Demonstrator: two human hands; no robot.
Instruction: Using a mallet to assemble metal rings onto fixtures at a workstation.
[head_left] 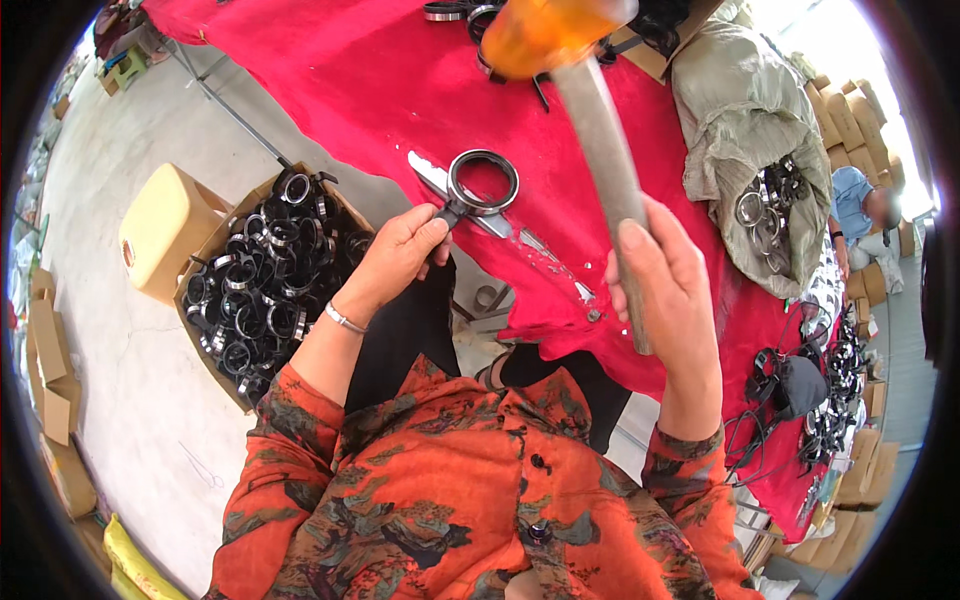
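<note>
both closed: left hand (pixel 400 255) on ring clamp (pixel 482 183), right hand (pixel 668 290) on mallet (pixel 590 110)

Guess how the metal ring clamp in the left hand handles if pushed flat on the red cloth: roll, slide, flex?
The ring clamp looks like a rigid metal band, so it probably won't flex. Lying flat on the red cloth, it should slide rather than roll, and the fabric may drag. The left hand pinches it by its small tab, suggesting it is light.

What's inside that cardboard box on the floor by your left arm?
The cardboard box is heaped with ring clamps in black and silver metal, tangled together. The left hand and forearm cover its near right corner, and the box bottom is buried beneath the pile.
</note>
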